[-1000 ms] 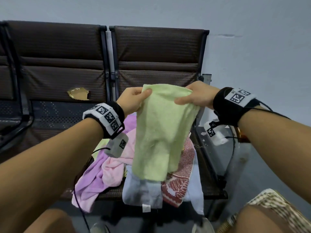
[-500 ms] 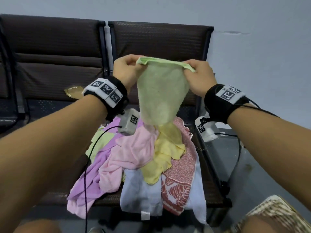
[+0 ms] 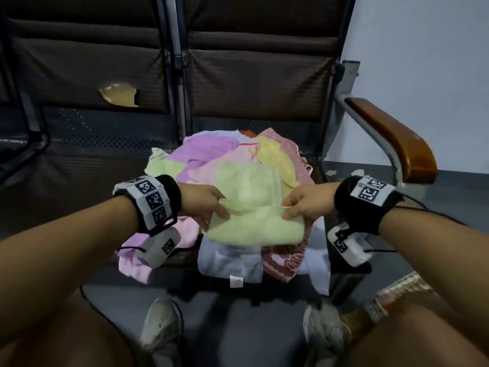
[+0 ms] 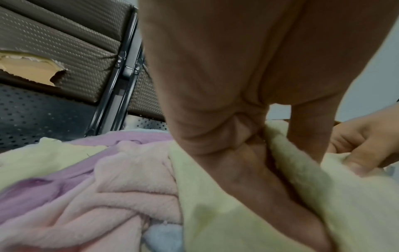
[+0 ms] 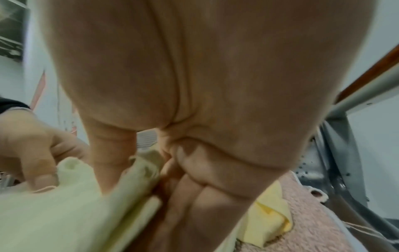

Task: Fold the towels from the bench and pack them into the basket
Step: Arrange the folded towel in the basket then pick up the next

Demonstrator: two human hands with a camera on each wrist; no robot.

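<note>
I am pinching the light green towel (image 3: 251,207) at both ends, my left hand (image 3: 203,202) gripping its left side and my right hand (image 3: 304,203) gripping its right side, thumbs on top and fingers curled under. The towel is lying folded over on itself atop the pile of towels (image 3: 211,154) at the front edge of the bench seat (image 3: 87,160). Beyond it, pink, purple, yellow and red-patterned towels are lying heaped toward the seat's back edge. Farther off, the torn backrest (image 3: 119,95) and wooden armrest (image 3: 391,136) are showing.
</note>
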